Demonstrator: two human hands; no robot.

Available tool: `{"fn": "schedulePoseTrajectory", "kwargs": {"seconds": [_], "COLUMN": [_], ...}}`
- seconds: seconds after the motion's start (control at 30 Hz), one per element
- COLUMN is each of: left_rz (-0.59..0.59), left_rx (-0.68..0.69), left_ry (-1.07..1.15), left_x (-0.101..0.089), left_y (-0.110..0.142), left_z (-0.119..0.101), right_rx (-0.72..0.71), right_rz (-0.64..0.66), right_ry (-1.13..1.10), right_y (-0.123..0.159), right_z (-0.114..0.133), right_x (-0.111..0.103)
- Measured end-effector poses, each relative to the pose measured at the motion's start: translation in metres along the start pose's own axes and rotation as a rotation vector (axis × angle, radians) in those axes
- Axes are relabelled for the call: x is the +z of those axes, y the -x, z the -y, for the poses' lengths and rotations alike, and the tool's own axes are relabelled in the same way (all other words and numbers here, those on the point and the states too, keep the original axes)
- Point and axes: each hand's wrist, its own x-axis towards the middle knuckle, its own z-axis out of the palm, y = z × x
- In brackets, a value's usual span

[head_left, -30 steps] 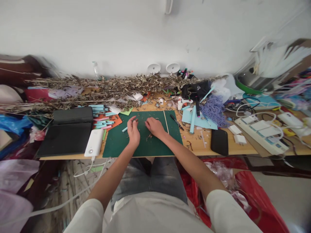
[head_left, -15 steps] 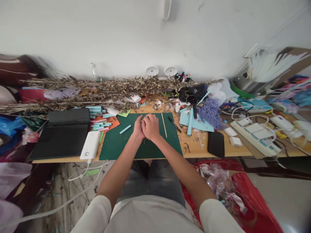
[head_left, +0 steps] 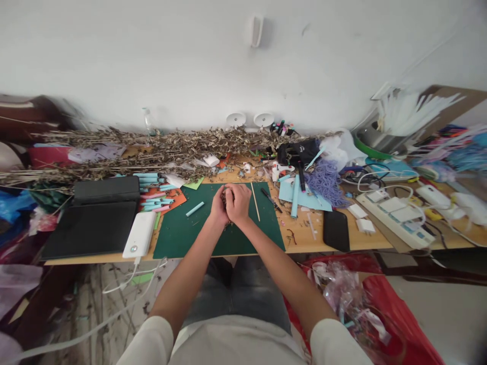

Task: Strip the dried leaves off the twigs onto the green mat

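My left hand [head_left: 218,207] and my right hand [head_left: 239,203] are cupped together over the green cutting mat [head_left: 178,230], fingers curled round a small clump of dry brown scraps [head_left: 224,195] held between them. A light blue paper roll [head_left: 195,209] lies on the mat to the left of my hands. A thin wooden stick [head_left: 255,201] lies on the mat just to the right. A few loose scraps remain on the mat under my wrists.
A heap of dried twigs and leaves [head_left: 133,152] runs along the back of the desk. A white power bank [head_left: 139,241], black cases [head_left: 95,223], blue paper rolls [head_left: 152,190], a black phone [head_left: 336,230], a power strip [head_left: 395,213] and a red bag [head_left: 380,314] surround the mat.
My hands, apart on the mat a second ago, have swept together and now lift slightly, closed round the gathered scraps. The camera has tilted down a little.
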Motion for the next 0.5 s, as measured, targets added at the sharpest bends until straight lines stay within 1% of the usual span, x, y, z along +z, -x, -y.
{"fn": "schedulePoseTrajectory", "kwargs": {"seconds": [0.07, 0.13, 0.27, 0.33, 0.43, 0.5], "left_rz": [0.02, 0.016, -0.065, -0.087, -0.052, -0.018], "left_rx": [0.028, 0.032, 0.093, 0.133, 0.156, 0.159], "left_ry": [0.02, 0.024, -0.036, -0.069, -0.077, -0.073], "left_x": [0.001, 0.001, 0.0, 0.0, 0.002, 0.002], "left_y": [-0.002, -0.003, -0.002, 0.0, 0.004, 0.005], "left_z": [0.001, 0.005, 0.019, 0.025, 0.032, 0.032], "right_rx": [-0.016, -0.029, 0.01, 0.031, 0.052, 0.083], "right_rz": [-0.006, -0.01, -0.029, -0.046, -0.081, -0.083], "right_ry": [-0.021, -0.008, 0.03, 0.02, 0.014, 0.033], "right_y": [0.0, -0.002, -0.013, -0.018, -0.019, -0.017], "right_z": [0.001, 0.0, -0.008, -0.014, -0.017, -0.016], "right_x": [-0.001, -0.001, 0.005, 0.009, 0.013, 0.012]}}
